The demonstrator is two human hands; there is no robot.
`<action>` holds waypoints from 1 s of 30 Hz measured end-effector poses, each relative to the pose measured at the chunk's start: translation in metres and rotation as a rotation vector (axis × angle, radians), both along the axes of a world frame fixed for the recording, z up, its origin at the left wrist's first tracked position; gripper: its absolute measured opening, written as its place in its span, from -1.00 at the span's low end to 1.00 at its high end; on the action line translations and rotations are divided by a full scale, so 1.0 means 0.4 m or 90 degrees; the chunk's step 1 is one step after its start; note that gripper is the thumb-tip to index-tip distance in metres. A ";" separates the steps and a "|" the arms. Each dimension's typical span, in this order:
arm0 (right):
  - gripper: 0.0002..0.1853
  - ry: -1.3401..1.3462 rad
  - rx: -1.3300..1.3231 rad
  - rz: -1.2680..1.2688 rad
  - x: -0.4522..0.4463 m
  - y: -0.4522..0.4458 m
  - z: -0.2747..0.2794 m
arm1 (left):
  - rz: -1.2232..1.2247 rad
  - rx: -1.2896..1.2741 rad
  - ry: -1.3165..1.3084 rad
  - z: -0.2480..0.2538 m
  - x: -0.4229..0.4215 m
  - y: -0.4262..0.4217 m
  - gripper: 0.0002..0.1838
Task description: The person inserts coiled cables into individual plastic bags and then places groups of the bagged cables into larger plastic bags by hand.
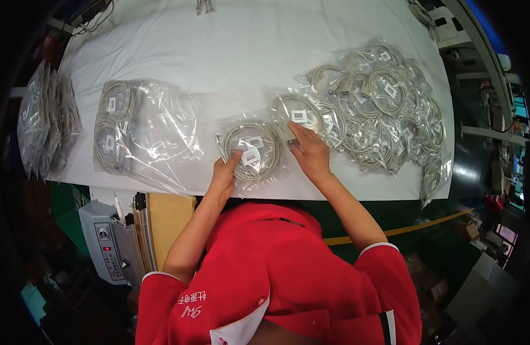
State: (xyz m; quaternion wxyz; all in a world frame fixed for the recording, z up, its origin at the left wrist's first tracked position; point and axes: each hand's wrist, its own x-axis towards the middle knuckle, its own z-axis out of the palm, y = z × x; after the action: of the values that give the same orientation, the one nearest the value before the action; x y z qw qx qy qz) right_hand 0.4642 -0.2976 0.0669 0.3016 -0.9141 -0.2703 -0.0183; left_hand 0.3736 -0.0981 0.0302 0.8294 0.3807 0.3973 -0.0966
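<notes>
My left hand [223,176] is closed on the near edge of a clear bag holding a coiled beige cable [272,163], its thumb on top. Two white labels show through the plastic. My right hand [311,154] is at the near-left side of a second bagged cable coil [317,112], thumb and fingertips around a pale connector [286,133] in it. This second coil carries a white label and lies just behind and right of the first, the two bags overlapping.
A large pile of bagged cables [386,92] covers the table's right side. A big clear bag [164,135] with coils in its left part lies left. More filled bags [46,123] hang over the left edge. A grey machine [108,241] stands below the front edge, beside brown cardboard [170,221].
</notes>
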 end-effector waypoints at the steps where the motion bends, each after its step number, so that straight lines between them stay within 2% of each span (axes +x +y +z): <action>1: -0.47 0.030 0.034 -0.012 -0.017 0.021 0.010 | -0.012 0.003 -0.001 -0.004 0.001 -0.001 -0.57; 3: -0.46 0.058 0.070 -0.021 -0.040 0.054 0.014 | -0.036 0.010 -0.011 -0.012 0.007 0.001 -0.50; 8: -0.50 0.036 0.077 0.053 -0.104 0.120 0.018 | -0.016 0.008 0.010 -0.027 0.007 0.003 -0.46; 10: -0.52 0.030 0.068 0.078 -0.138 0.150 0.016 | 0.051 -0.134 -0.043 -0.031 -0.001 0.008 -0.42; 11: -0.51 0.050 0.042 0.140 -0.155 0.163 0.014 | 0.081 -0.208 -0.068 -0.029 -0.001 0.009 -0.41; 12: -0.50 0.072 0.016 0.202 -0.162 0.164 0.014 | 0.069 -0.239 -0.039 -0.024 -0.003 0.017 -0.52; 13: -0.45 0.136 0.029 0.228 -0.156 0.157 0.029 | 0.064 -0.243 -0.040 -0.023 -0.005 0.019 -0.52; 16: -0.43 0.040 0.029 0.190 -0.074 0.053 0.088 | -0.053 -0.019 -0.070 -0.020 -0.011 0.030 -0.62; 18: -0.47 -0.065 -0.192 0.079 -0.030 -0.044 0.099 | -0.024 -0.045 -0.039 -0.003 0.000 0.032 -0.60; 20: -0.51 -0.169 -0.379 0.073 0.004 -0.144 0.034 | -0.050 -0.061 -0.046 -0.007 -0.003 0.042 -0.63; 21: -0.51 -0.170 -0.381 0.071 0.014 -0.165 0.009 | -0.064 -0.070 -0.049 -0.009 -0.002 0.041 -0.64; 24: -0.49 -0.044 -0.195 0.061 0.049 -0.176 -0.011 | -0.058 -0.063 -0.037 -0.012 0.006 0.034 -0.62; 25: -0.49 -0.043 -0.191 0.059 0.046 -0.159 0.004 | -0.057 -0.058 -0.027 -0.010 0.006 0.037 -0.61; 28: -0.46 0.097 0.159 0.004 0.022 -0.081 0.057 | -0.024 -0.100 -0.006 -0.004 0.017 0.040 -0.56; 30: -0.45 0.141 0.164 0.156 -0.005 -0.037 0.062 | -0.010 -0.129 0.004 0.004 0.021 0.034 -0.54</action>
State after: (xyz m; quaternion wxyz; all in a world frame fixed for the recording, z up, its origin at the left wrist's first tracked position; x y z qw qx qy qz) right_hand 0.4620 -0.3125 0.0919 0.4435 -0.8249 -0.3399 0.0848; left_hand 0.3821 -0.0845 0.0320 0.8617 0.2975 0.3850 -0.1443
